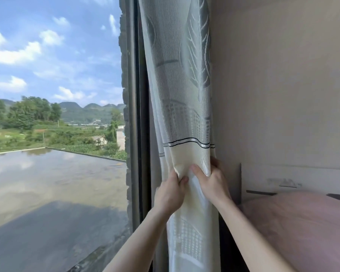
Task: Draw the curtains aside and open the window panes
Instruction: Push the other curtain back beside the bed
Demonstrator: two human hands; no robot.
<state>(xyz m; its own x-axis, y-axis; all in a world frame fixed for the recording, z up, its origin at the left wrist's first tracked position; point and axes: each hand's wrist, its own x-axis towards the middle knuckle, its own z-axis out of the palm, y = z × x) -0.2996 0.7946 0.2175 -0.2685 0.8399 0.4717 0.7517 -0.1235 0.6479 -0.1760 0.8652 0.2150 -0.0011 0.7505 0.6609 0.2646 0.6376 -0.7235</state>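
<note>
A cream and grey patterned curtain [183, 95] hangs bunched in folds against the right side of the window, beside the wall. My left hand [171, 193] pinches a fold of it on the left. My right hand [212, 179] grips the bunched right edge, fingers wrapped behind the cloth. The dark window frame [135, 134] stands upright just left of the curtain. To its left the window gives an unobstructed view of a wet flat roof, fields and hills; whether glass covers it I cannot tell.
A plain cream wall [283, 85] fills the right. Below it lies a bed with a pinkish cover [302, 228] close to my right forearm. The sill edge [98, 256] runs along the bottom left.
</note>
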